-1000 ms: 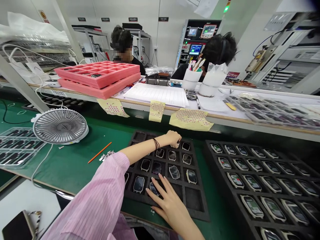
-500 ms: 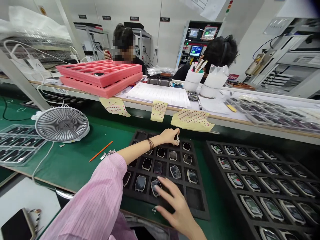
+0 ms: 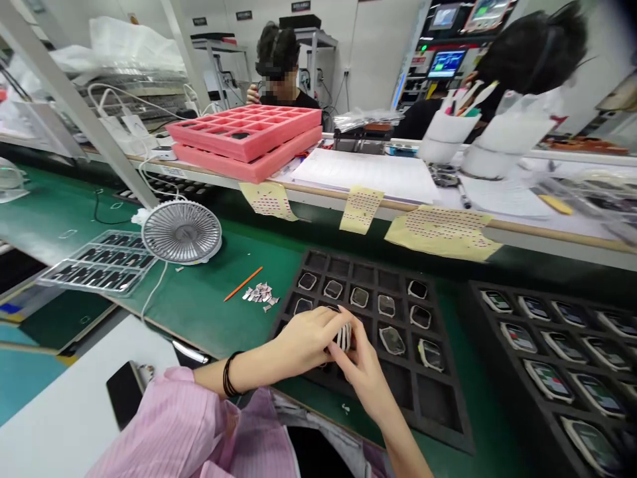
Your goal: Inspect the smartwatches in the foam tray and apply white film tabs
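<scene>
Left hand (image 3: 303, 338) and right hand (image 3: 363, 372) meet, both grips closed on a small striped piece (image 3: 343, 337), just above a black foam tray (image 3: 408, 415) of watch cases (image 3: 391, 340). To the right, a second tray of watches (image 3: 547, 378). Beyond, on the green tabletop (image 3: 199, 292), an orange pencil (image 3: 243, 284) and a fan (image 3: 182, 232). Farther, pink foam trays (image 3: 243, 133) on a shelf (image 3: 348, 192).

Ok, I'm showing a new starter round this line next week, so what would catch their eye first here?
The stacked pink foam trays on the shelf stand out first, bright above the green bench. Below them, the left hand and right hand meet over a black foam tray of watch cases, pinching a small striped piece. To the right, a second black tray holds rows of watches.
</scene>
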